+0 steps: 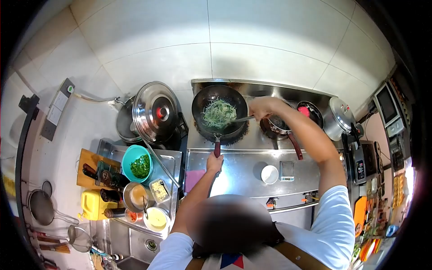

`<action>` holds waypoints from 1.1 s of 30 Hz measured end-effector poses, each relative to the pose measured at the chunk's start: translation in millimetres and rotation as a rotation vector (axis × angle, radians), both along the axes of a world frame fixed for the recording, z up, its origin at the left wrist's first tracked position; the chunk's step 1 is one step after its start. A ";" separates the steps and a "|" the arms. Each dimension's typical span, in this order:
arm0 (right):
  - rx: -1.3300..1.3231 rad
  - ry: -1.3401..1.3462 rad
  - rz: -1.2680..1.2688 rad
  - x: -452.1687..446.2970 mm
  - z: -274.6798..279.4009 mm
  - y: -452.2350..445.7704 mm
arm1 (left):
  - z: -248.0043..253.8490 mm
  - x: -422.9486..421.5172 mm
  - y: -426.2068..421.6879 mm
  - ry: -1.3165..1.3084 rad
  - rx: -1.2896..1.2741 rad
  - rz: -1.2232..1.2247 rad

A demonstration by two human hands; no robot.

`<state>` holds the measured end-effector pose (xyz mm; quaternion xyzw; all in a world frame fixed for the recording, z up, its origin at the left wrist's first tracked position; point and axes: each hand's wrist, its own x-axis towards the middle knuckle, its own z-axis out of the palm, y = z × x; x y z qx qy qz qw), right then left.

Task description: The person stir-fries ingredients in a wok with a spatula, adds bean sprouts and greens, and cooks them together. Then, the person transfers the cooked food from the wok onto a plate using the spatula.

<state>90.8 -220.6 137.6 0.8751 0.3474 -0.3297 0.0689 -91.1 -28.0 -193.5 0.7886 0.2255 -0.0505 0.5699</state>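
Observation:
My left hand is closed around the dark red handle of a black wok on the stove. Pale green shredded vegetables lie heaped in the wok. My right hand, slightly blurred, reaches over the wok's right rim, closed on a long-handled metal cooking spatula. The spatula's far end is down among the shreds, so its blade is mostly hidden. Below my right forearm sits a smaller pan with a dark red handle, partly covered by the arm.
Right of the pans stands a pressure cooker. A white bowl and small scale rest on the steel counter. At left are a large lidded pot, a turquoise bowl of chopped greens, a yellow jug and several ingredient bowls.

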 end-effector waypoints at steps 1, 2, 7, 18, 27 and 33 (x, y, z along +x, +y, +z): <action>0.071 -0.036 -0.002 6.8 -24.3 2.6 | 12.7 -1.8 -0.8 0.045 -0.007 -0.007; 0.145 -0.072 -0.004 10.8 -35.4 4.4 | 20.3 -1.6 0.0 0.089 -0.013 -0.013; 0.101 0.277 -0.248 21.3 20.1 0.6 | 30.6 -4.8 1.1 0.115 -0.041 -0.015; 0.519 0.428 -0.693 13.1 -21.1 -11.5 | -6.3 0.9 -0.2 0.022 0.052 -0.003; 0.365 0.492 -0.863 72.9 -62.8 -65.9 | 15.4 0.6 -17.1 0.147 0.056 0.026; 0.512 0.192 -0.696 13.2 -96.6 -26.9 | 9.2 1.6 -8.6 0.125 0.026 -0.022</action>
